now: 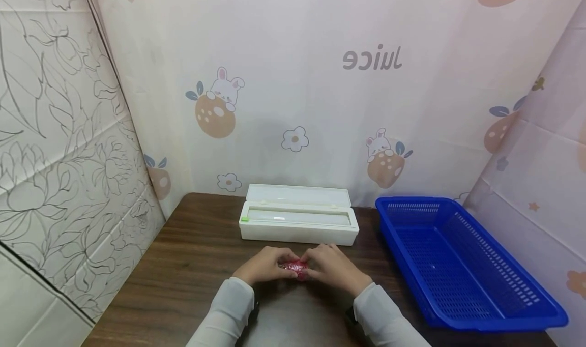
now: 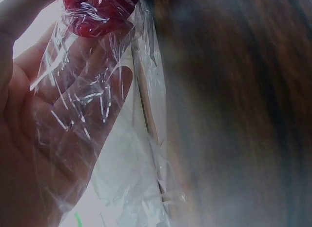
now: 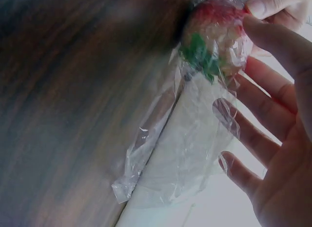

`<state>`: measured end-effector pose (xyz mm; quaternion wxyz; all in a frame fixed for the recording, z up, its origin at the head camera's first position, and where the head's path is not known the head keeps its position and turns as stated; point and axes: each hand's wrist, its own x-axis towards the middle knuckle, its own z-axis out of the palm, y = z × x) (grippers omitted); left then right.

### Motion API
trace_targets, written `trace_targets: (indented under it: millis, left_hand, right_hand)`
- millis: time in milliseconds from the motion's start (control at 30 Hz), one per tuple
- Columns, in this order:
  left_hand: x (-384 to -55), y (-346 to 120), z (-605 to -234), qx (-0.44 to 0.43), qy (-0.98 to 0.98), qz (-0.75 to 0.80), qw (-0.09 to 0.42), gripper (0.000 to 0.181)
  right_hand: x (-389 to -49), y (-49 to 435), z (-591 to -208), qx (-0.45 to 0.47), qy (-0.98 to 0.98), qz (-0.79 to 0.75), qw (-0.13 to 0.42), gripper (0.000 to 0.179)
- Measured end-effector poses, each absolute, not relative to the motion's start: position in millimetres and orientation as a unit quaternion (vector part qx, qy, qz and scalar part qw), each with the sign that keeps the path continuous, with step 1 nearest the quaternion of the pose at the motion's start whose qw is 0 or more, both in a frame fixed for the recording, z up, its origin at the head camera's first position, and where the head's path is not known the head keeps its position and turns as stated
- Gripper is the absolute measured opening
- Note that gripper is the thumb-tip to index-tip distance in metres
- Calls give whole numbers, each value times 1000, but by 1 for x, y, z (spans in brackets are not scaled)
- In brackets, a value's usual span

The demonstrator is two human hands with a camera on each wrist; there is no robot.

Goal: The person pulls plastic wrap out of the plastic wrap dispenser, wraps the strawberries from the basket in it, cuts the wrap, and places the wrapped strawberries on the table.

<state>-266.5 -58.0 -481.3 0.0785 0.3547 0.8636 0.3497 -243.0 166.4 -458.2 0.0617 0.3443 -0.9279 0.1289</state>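
Observation:
A round red fruit (image 1: 297, 269), its kind unclear, lies between both hands in front of the white box. Clear plastic film wraps it. My left hand (image 1: 265, 265) pinches it from the left with thumb and fingers, while my right hand (image 1: 336, 268) grips its right side. In the right wrist view the fruit (image 3: 214, 24) shows a red top, a pale lower part and green leaves (image 3: 200, 53). Loose film (image 3: 195, 119) hangs from it past the right fingers. More crinkled film (image 2: 92, 95) trails across the left palm in the left wrist view.
Behind the hands stands a long white wrap dispenser box (image 1: 297, 232) with its lid (image 1: 297, 195) raised and a green tab at its left end. A blue plastic basket (image 1: 403, 270) sits on the right of the dark wooden table (image 1: 183, 276). Printed curtains enclose the table.

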Motion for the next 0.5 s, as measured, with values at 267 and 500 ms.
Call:
trace_targets:
  millis: [267, 500]
  left_hand:
    - [-269, -62, -483, 311, 883, 337, 103, 38]
    - [-270, -62, -483, 299, 891, 324, 105, 41]
  right_hand:
    - [-243, 164, -464, 340, -932, 117, 49, 50]
    - [-246, 163, -470, 333, -933, 125, 64, 50]
